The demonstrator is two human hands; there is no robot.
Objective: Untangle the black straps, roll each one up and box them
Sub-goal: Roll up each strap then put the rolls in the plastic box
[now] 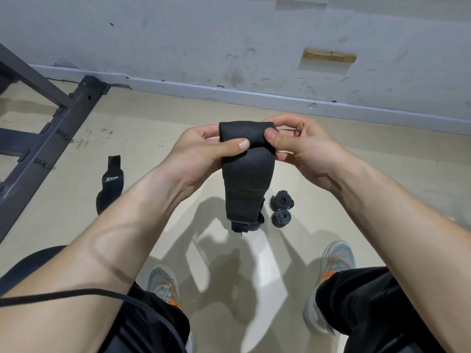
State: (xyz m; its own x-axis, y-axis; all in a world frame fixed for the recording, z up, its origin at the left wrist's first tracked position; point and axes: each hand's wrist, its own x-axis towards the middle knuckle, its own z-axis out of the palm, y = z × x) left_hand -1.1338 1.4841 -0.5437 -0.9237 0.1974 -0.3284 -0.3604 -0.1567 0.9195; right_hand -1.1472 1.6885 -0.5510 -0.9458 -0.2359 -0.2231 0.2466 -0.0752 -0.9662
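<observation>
Now strap (248, 174) is hanging at frame centre; it's looking soft, light, floppy, prob grippy weave. Its folded top end is being pinched by left hand (201, 149) & right hand (303, 149), thumbs in front, prob the best hold for rolling. Two rolls (281, 201) are lying on floor just lower right of it.

Both bare forearms reach forward, hands close together. The left hand (198, 151) and right hand (305, 154) each pinch the top fold of a black strap (248, 171), thumbs on its near face, fingers curled behind.
</observation>
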